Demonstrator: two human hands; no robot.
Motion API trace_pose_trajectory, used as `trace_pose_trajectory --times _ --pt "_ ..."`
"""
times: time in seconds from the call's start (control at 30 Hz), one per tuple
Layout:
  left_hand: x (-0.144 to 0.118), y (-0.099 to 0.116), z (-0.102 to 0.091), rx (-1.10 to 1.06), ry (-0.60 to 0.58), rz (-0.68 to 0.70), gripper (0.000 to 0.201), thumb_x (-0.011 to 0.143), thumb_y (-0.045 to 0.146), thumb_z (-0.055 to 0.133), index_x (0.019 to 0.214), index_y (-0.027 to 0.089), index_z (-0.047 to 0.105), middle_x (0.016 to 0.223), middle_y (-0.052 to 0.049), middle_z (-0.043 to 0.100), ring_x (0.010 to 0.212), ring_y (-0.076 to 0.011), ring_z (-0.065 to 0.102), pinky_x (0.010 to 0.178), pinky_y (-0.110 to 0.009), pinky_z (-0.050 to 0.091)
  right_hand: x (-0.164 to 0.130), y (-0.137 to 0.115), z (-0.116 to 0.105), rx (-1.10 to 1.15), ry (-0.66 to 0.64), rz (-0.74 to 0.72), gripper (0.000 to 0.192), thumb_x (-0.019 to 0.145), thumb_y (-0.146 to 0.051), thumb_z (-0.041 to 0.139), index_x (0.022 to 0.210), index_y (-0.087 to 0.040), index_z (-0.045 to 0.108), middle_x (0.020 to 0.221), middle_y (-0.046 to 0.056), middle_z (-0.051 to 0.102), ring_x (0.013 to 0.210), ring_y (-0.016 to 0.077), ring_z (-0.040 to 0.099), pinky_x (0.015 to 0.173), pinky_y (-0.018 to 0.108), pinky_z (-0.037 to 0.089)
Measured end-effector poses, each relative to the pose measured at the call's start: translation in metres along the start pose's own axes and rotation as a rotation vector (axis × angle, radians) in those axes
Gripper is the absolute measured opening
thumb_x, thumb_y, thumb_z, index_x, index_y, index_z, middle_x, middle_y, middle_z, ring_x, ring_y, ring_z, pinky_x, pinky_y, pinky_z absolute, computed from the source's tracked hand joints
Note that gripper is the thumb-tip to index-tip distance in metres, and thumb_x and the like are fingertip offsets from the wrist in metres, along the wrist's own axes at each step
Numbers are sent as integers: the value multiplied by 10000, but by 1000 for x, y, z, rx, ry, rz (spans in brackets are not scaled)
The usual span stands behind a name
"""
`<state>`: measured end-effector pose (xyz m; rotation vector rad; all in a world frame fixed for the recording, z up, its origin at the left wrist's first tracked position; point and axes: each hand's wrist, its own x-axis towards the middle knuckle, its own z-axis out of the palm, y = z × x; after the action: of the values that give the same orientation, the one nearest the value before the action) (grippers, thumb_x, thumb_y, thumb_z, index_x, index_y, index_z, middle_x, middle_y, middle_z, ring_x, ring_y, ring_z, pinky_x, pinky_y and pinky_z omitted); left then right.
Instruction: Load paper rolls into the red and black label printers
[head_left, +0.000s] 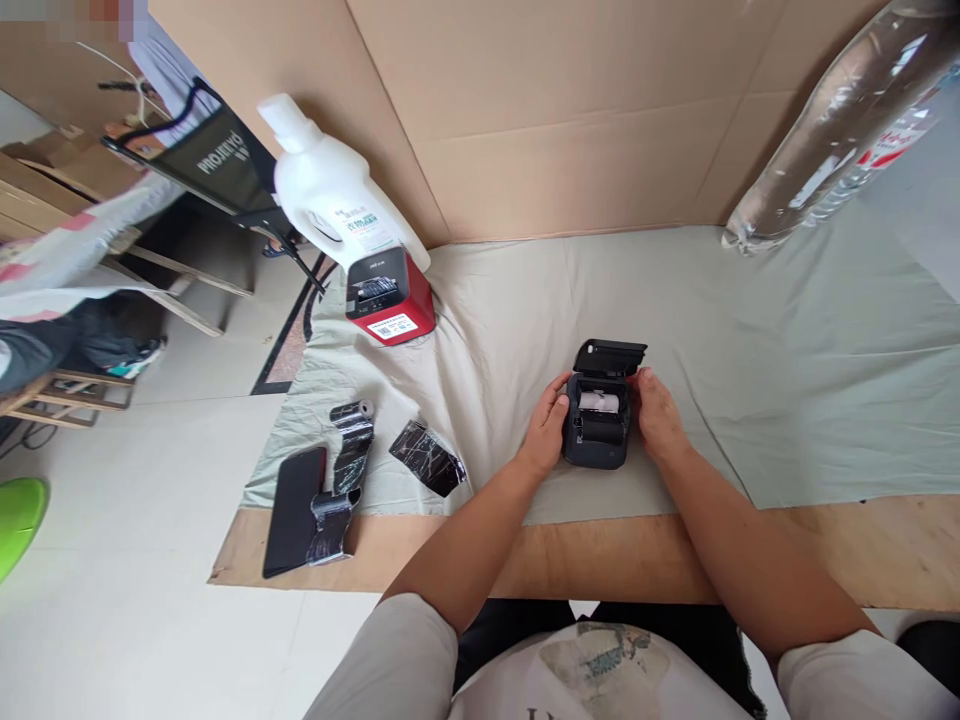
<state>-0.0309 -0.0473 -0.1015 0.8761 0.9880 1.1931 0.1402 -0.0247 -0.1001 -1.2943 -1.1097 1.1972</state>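
Observation:
A small black label printer (598, 432) sits on the grey-green cloth (787, 380) with its lid (609, 356) flipped up and back. A white paper roll (598, 401) lies in its open compartment. My left hand (546, 430) presses against the printer's left side. My right hand (658, 415) holds its right side, thumb near the roll. Both hands grip the printer between them.
A red and black printer (390, 296) stands at the back left beside a white plastic jug (330, 190). Black wrapper pieces (427, 458), a small roll (352, 450) and a flat black sheet (294, 510) lie at the left. A clear plastic bottle (840, 130) leans at the back right. Cardboard walls (570, 110) stand behind.

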Motion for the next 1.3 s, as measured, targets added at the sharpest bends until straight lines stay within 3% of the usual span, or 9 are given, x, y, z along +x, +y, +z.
trace_pose_trajectory --times 0.1,0.2,0.4,0.5,0.6,0.8,0.93,1.17,1.3 --pt "-5 2 2 157 84 78 491 899 585 578 1214 220 671 1283 -101 660 1267 -303 547 1133 -444 347 3 0 -5 -101 40 17 550 892 -725 420 759 -222 599 771 41 649 756 216 609 724 374 504" --pt "-8 4 3 306 173 131 488 893 599 571 1141 198 700 1183 -119 674 1205 -316 558 1115 -449 349 5 3 -7 -308 70 -43 569 877 -731 406 711 -220 592 685 29 606 696 205 567 691 359 472" --pt "-13 12 6 559 195 308 530 910 618 519 1195 188 640 1216 -150 599 1208 -316 500 1125 -480 322 8 9 -3 -566 77 -230 489 900 -640 391 777 -241 645 847 95 685 890 273 615 831 447 493" --pt "-16 15 9 601 149 380 508 851 589 632 1171 195 627 1283 -160 541 1269 -328 446 1155 -483 280 9 9 -2 -604 65 -260 430 902 -579 411 805 -237 654 882 106 694 923 284 614 862 470 494" --pt "-15 13 11 594 122 338 509 734 533 781 1101 207 645 1321 -153 507 1316 -357 393 1176 -501 235 9 10 -3 -613 65 -260 406 901 -549 410 816 -236 654 895 107 697 929 284 612 868 473 492" --pt "1 8 10 490 233 238 475 678 383 843 1084 224 653 1166 -115 563 1240 -358 443 1128 -520 299 11 14 -5 -618 58 -281 414 900 -551 407 822 -227 653 897 116 697 925 290 611 876 491 483" --pt "4 17 12 663 220 241 306 705 220 800 986 210 678 1077 -109 623 1193 -345 492 1103 -514 333 13 18 -6 -639 71 -291 420 893 -554 405 827 -222 653 887 118 698 909 289 610 853 482 479" --pt "2 37 26 988 185 198 482 719 47 717 1159 236 662 989 -61 712 1125 -278 569 1067 -499 389 15 21 -5 -645 72 -307 468 909 -590 372 816 -223 648 880 117 699 904 278 607 823 449 479" --pt "-1 48 28 933 91 322 405 728 -24 630 1008 252 731 874 -28 727 991 -230 618 1013 -443 441 16 22 -6 -646 59 -295 483 910 -594 360 839 -221 657 908 129 703 918 287 613 836 456 477"
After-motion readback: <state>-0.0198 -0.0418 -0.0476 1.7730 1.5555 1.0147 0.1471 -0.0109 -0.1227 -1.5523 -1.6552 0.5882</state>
